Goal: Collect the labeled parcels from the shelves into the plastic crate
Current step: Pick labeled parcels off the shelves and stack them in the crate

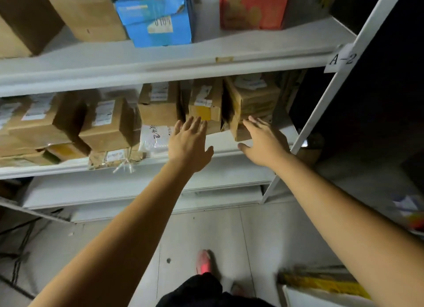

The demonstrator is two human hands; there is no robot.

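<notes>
Your left hand and right hand are spread flat, gripping nothing. Fingertips lie at the yellow-patched carton and the tape-wrapped carton, boxy labelled cardboard, on the smooth white shelf.

the upper shelf carries two blue boxes, one orange box and two brown boxes, its post one a-2 tag.
</notes>
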